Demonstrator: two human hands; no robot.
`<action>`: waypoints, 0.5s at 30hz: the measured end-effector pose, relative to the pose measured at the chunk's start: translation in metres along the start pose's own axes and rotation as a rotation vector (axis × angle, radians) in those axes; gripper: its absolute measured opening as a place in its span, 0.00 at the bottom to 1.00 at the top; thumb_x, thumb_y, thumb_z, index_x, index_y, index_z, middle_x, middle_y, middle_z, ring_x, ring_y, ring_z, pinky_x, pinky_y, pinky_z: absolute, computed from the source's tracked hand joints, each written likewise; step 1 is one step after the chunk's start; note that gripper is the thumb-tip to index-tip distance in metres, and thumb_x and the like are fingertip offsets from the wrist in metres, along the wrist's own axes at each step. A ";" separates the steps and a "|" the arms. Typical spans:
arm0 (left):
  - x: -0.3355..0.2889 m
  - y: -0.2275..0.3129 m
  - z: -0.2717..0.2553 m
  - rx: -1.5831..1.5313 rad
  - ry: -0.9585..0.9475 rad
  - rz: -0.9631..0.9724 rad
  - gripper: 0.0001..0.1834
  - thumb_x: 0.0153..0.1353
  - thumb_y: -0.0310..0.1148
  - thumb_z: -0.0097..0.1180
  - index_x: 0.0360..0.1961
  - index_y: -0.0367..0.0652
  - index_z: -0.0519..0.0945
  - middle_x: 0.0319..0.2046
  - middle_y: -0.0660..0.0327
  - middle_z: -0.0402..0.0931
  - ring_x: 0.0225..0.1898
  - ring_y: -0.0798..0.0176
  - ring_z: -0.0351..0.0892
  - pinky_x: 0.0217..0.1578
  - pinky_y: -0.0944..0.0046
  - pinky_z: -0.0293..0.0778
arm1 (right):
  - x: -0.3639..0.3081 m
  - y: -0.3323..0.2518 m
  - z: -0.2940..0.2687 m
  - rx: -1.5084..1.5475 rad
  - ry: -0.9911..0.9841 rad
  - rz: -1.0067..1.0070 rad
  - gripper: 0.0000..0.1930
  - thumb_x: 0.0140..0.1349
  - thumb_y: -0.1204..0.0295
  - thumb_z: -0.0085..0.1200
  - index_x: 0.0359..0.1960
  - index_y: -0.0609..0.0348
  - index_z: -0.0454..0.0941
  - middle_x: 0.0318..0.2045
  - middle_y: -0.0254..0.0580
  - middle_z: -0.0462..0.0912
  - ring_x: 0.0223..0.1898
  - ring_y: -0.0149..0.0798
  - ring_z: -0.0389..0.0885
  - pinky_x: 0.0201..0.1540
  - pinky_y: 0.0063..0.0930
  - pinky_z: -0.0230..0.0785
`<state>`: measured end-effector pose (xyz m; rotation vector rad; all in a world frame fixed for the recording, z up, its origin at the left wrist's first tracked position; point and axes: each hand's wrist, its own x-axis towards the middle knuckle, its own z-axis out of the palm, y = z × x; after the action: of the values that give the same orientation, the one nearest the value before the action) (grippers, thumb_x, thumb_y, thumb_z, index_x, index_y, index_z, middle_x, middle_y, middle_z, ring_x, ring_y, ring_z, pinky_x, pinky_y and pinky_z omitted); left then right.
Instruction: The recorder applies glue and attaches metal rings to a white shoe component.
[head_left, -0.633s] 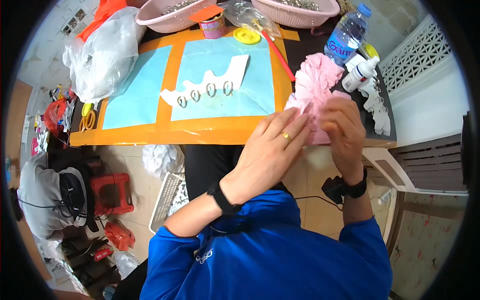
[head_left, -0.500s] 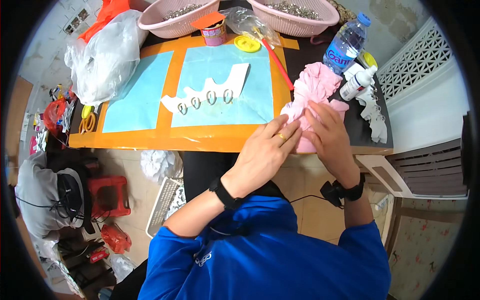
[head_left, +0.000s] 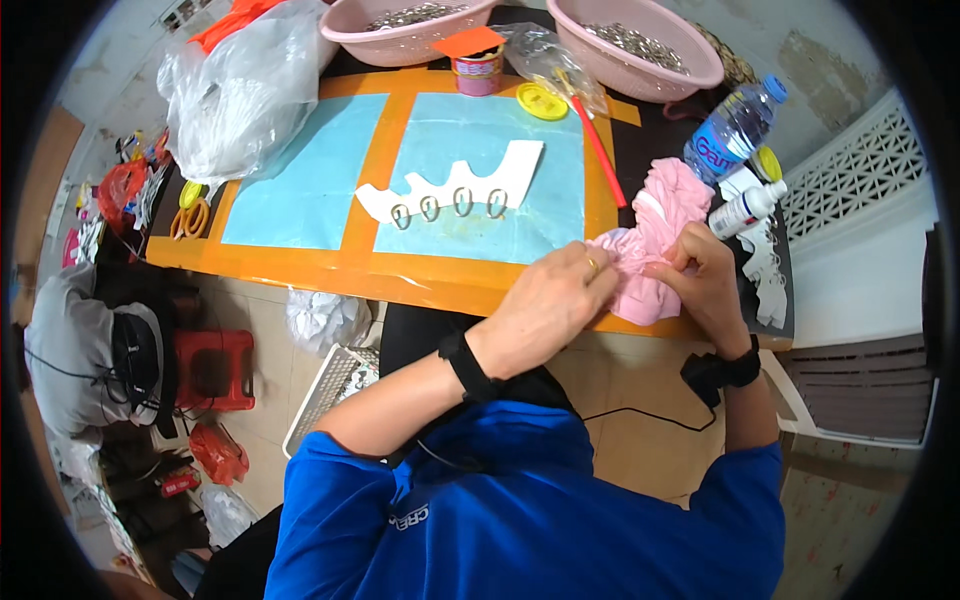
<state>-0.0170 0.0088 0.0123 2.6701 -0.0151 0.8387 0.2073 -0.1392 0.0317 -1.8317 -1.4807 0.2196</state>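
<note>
Left hand [head_left: 545, 305]: back up, fingertips hidden | right hand [head_left: 712, 285]: fingers curled, thumb pointing leftward | forearms [head_left: 400, 408] converging

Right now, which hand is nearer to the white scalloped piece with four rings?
Left. The left hand is right of the white scalloped piece and closer to the body, at the pink cloth; the right hand is farther right, also at the cloth.

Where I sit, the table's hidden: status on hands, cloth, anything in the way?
Left hand, right hand both on pink cloth. Cloth bunched on table. White bottle near right hand, not in the way.
</note>
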 end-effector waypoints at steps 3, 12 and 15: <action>-0.016 0.011 -0.008 -0.056 -0.104 -0.054 0.19 0.64 0.27 0.61 0.57 0.38 0.82 0.59 0.53 0.79 0.52 0.49 0.79 0.55 0.53 0.77 | 0.018 -0.014 -0.025 -0.136 -0.229 -0.070 0.16 0.58 0.72 0.76 0.27 0.62 0.76 0.28 0.38 0.75 0.32 0.41 0.74 0.37 0.34 0.68; -0.078 -0.024 -0.096 0.202 0.272 -0.588 0.52 0.65 0.30 0.70 0.84 0.39 0.53 0.77 0.42 0.63 0.67 0.45 0.75 0.70 0.45 0.66 | 0.140 -0.059 0.043 -0.158 -0.289 -0.693 0.20 0.61 0.88 0.52 0.56 0.65 0.75 0.59 0.54 0.78 0.61 0.60 0.80 0.64 0.47 0.73; -0.070 -0.052 -0.115 0.114 0.212 -0.661 0.50 0.74 0.36 0.62 0.87 0.42 0.44 0.77 0.42 0.62 0.64 0.48 0.79 0.71 0.47 0.65 | 0.160 -0.047 0.060 -0.176 -0.372 -0.671 0.25 0.58 0.91 0.49 0.59 0.65 0.73 0.62 0.54 0.76 0.61 0.60 0.80 0.65 0.47 0.74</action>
<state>-0.1327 0.0889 0.0453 2.4076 0.9306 0.8930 0.1878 0.0329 0.0709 -1.3599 -2.3489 0.1003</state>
